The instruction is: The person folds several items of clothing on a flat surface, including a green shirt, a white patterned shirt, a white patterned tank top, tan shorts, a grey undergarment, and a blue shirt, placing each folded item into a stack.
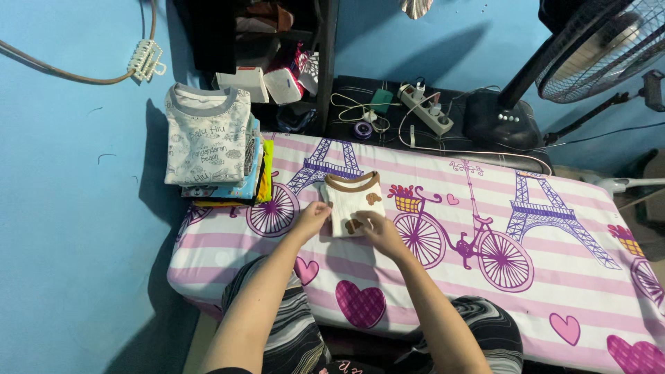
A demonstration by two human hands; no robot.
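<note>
On the padded board (485, 208), w/ its pink-striped cover of towers, bikes and hearts, we see a small folded cream shirt (352, 202) w/ brown collar and brown patches, lying flat near the board's left-centre. Left hand (311, 217) rests at the shirt's left edge, fingers curled down on the fabric; we can't tell if it's pinching or just pressing. Right hand (379, 228) lies over the lower right corner, fingers bent onto the cloth, same doubt re: grip.

Just left of the shirt, at the board's far-left end, we see a stack of folded clothes (215, 149): grey-white printed top uppermost, blue and yellow layers beneath. Stack and shirt are apart, not touching.

Behind the board, on a dark surface, a white power strip (429, 111) w/ plugs in it and loose cables. A fan (589, 48) stands at right on its black base. Dark shelf unit (277, 62) at back holds white boxes and small items, too cluttered to tell.
</note>
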